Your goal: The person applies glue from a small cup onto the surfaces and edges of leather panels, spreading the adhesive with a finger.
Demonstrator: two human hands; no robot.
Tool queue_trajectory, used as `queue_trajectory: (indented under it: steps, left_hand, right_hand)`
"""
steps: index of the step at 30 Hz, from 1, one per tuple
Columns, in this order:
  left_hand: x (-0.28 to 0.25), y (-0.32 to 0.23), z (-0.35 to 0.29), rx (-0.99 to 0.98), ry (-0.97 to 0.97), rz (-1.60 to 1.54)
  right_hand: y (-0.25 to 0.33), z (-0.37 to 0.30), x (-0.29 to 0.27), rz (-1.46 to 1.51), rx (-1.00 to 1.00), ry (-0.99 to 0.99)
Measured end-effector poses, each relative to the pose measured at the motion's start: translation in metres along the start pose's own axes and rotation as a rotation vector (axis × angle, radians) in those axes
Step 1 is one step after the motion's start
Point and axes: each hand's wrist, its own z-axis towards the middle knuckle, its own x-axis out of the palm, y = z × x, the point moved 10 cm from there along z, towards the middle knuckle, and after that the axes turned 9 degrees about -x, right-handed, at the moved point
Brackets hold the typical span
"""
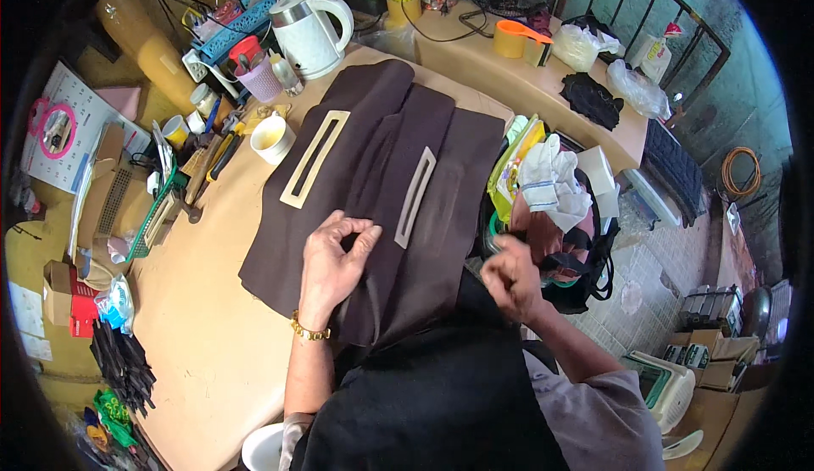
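Landmark: the dark brown fabric piece, laid flat on the tan worktable, long axis running from the near edge up and away toward the white kettle.

Left hand is rested on the fabric's near portion, thumb and forefinger closed into a ring and pinched on a fold of the cloth; other fingers are curled loosely. The cloth lies directly under and ahead of those fingers.

Right hand is held off the fabric's right edge, over the open bag, fingers bunched together; whether something small is pinched cannot be told. The left hand is clearly the nearer one to the fabric.

Counts:
- fabric piece: 1, folded into overlapping panels
- pale slotted rectangular templates: 2, the larger template on the fabric's left panel, the smaller template near its centre, both aligned roughly with the fabric's long axis
- white cup: 1, just left of the fabric
- tape rolls: 2 are seen beyond the fabric's far end, on the far bench
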Motion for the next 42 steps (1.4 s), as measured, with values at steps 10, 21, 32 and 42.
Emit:
queue_trajectory:
  steps: [10,21,32,42]
  left_hand:
    - [0.034,-0.022,-0.024,0.087,0.082,0.067]
    - [0.043,-0.032,-0.030,0.034,0.125,0.070]
    - [0.024,-0.010,-0.016,0.040,0.053,-0.101]
    - [0.031,-0.008,-0.019,0.041,0.092,-0.165]
  right_hand:
    - [-0.030,0.064,0.043,0.653,0.289,-0.518]
    - [-0.014,0.057,0.058,0.622,0.394,-0.387]
    - [-0.028,0.035,0.043,0.694,0.441,-0.390]
    - [-0.026,0.046,0.061,0.733,0.413,-0.431]
